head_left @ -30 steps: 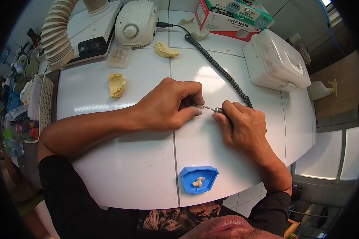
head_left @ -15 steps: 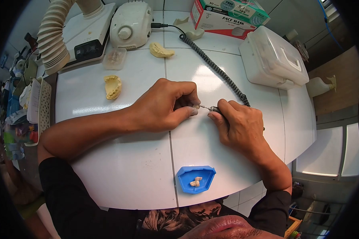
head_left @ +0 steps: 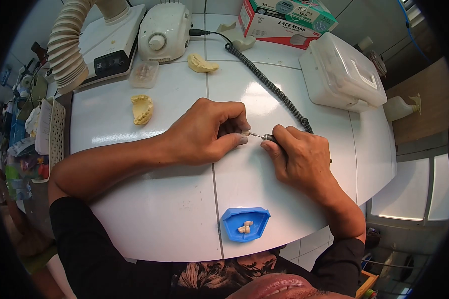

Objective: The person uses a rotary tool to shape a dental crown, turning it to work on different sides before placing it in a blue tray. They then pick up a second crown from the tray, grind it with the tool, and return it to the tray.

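My left hand (head_left: 202, 133) pinches a small tooth-coloured dental piece (head_left: 245, 133) between thumb and fingertips, most of it hidden by them. My right hand (head_left: 303, 155) is wrapped round a rotary handpiece (head_left: 268, 137), whose thin metal bur (head_left: 256, 134) points left, its tip right at the piece. Both hands are close together over the middle of the white table. Nearer to me stands a blue tray (head_left: 228, 232) holding a few tooth-coloured pieces (head_left: 245, 227).
A coiled black cord (head_left: 264, 77) runs to a white control box (head_left: 164, 32). Yellow plaster dental models (head_left: 142, 109) and a small clear box (head_left: 143, 74) lie at the back left, near a ribbed hose (head_left: 65, 45). At right stand a white case (head_left: 339, 74) and face-mask box (head_left: 284, 25).
Both hands hold nearly the same pose, with the bur still at the small piece. The view has shifted very slightly.
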`<state>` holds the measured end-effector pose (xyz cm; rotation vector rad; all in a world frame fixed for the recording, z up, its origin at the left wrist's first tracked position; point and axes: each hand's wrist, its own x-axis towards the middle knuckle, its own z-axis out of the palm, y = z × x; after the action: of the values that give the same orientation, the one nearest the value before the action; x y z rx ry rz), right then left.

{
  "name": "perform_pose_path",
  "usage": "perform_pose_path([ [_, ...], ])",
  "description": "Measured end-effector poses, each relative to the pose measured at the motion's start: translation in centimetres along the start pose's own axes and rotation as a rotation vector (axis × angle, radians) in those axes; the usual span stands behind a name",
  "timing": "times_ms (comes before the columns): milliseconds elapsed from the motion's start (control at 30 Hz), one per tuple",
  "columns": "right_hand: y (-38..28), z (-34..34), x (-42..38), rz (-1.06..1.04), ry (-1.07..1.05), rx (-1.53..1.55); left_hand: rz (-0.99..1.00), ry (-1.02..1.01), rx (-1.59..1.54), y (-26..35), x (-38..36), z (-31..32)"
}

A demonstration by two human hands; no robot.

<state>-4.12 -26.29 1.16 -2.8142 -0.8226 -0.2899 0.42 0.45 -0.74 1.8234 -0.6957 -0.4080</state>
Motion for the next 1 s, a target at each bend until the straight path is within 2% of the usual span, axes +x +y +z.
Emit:
perform_pose_path([
  [1000, -0.06, 0.02, -0.05, -0.009, 0.011, -0.008, -0.006, -0.003, 0.018, 0.44, 0.05, -0.19],
])
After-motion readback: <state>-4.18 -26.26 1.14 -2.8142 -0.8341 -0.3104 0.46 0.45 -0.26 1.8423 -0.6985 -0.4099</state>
